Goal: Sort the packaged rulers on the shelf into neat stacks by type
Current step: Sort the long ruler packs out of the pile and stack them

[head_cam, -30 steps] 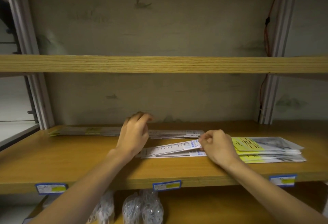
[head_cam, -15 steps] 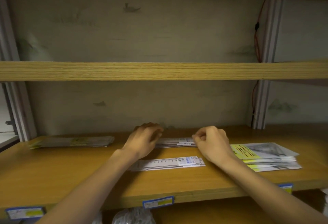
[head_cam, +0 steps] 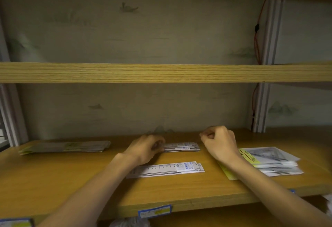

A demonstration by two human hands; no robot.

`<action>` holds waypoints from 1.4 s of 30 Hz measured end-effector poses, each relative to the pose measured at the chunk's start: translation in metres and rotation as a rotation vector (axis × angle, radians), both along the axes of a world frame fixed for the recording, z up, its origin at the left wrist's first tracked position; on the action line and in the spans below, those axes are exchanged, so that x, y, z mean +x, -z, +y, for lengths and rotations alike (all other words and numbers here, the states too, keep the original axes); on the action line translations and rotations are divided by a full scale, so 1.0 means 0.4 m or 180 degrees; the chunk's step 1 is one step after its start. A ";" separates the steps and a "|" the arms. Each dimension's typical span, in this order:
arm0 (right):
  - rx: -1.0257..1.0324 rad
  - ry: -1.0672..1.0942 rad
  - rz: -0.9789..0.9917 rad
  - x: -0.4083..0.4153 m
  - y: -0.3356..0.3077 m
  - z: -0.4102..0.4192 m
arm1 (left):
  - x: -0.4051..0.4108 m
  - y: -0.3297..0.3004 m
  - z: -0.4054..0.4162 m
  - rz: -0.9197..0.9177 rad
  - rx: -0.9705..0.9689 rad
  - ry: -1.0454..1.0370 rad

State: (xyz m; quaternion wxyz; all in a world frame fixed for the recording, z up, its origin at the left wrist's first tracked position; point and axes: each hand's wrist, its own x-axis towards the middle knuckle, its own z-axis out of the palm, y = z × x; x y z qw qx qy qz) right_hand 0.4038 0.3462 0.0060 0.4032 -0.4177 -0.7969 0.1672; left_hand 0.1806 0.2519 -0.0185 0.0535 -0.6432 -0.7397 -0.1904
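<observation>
Here the wooden shelf carries four stacks of packaged rulers: a rear stack, a front stack at 6 o'clock of it, a long pile at 9 o'clock, yellow-labelled packs at 3 o'clock. The left hand grips the rear stack's end; the right hand, curled, hovers beside it, holding nothing visible.

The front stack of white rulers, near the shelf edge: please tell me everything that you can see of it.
The front stack of rulers is a few long, thin white packs lying flat on the wooden shelf, lengthwise from left to right and slightly fanned. The top pack shows printed numbers and a blue and white label toward its right end. The wrapping looks like clear plastic. The left forearm crosses over its left end; whether it touches is unclear. Neither hand holds it.
</observation>
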 end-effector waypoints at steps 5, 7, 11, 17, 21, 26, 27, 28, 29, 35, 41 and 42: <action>-0.0091 0.0005 0.0030 0.001 0.004 0.003 | 0.006 -0.009 -0.010 0.0105 0.0130 -0.0023; -0.0167 -0.0045 0.0054 -0.001 0.004 0.001 | 0.013 -0.011 -0.014 0.0216 0.0214 -0.0116; -0.0522 -0.0133 0.0357 -0.010 0.007 0.005 | 0.024 -0.013 -0.024 0.0386 0.0533 -0.0294; -0.1756 -0.0422 0.1312 -0.025 -0.011 -0.012 | 0.054 -0.033 -0.049 0.0450 0.1398 -0.0093; -0.2212 -0.0590 0.1770 -0.040 -0.021 -0.020 | 0.073 -0.039 -0.054 0.0607 0.1657 0.0121; -0.2365 -0.0645 0.2101 -0.043 -0.024 -0.029 | 0.075 -0.035 -0.060 0.0599 0.1692 0.0147; -0.2331 -0.0603 0.2136 -0.042 -0.023 -0.027 | 0.073 -0.035 -0.061 0.0649 0.1713 0.0134; -0.2276 -0.0539 0.2168 -0.041 -0.022 -0.024 | 0.068 -0.035 -0.061 0.0726 0.1753 0.0125; -0.2215 -0.0465 0.2194 -0.040 -0.021 -0.019 | 0.065 -0.035 -0.062 0.0786 0.1786 0.0110; -0.1972 -0.0129 0.2361 -0.035 -0.008 0.022 | 0.053 -0.029 -0.064 0.0852 0.1404 0.0172; -0.1862 -0.0065 0.2460 -0.029 -0.007 0.039 | 0.035 -0.015 -0.033 0.0527 0.0448 -0.0074; -0.1853 -0.0065 0.2463 -0.027 -0.008 0.040 | 0.031 -0.012 -0.027 0.0479 0.0302 -0.0105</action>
